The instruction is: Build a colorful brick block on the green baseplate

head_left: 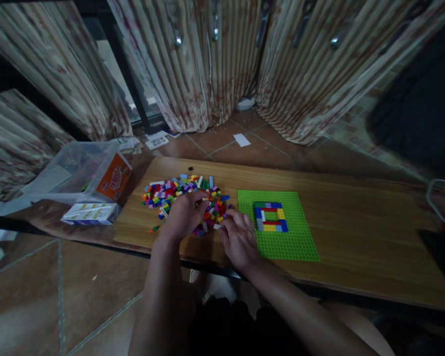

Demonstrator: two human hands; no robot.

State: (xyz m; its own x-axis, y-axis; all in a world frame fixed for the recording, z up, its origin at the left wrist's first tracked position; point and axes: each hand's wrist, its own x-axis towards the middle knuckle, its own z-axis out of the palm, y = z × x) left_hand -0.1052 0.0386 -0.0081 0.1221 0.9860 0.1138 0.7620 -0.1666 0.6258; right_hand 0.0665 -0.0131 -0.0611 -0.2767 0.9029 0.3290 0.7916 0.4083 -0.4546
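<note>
My left hand (185, 213) reaches over a pile of loose toy building bricks (169, 190) in many colours. Its thumb and fingers are drawn together among the bricks; whatever they pinch is too small to make out. Close to the pile's right edge, my right hand (241, 240) has its fingers bent, with a small white brick (217, 226) at the fingertips. Right of that hand lies a green studded baseplate (304, 240). On it stands a rectangular frame of bricks (270, 227) in blue, red, yellow, green and white, with an opening in its middle.
The bricks and baseplate are on a long wooden table (359, 227). At the left stand a clear plastic bin (74, 170) with an orange label and a white-and-purple box (91, 213). Striped curtains (222, 64) hang behind; papers (242, 140) lie on the tiled floor.
</note>
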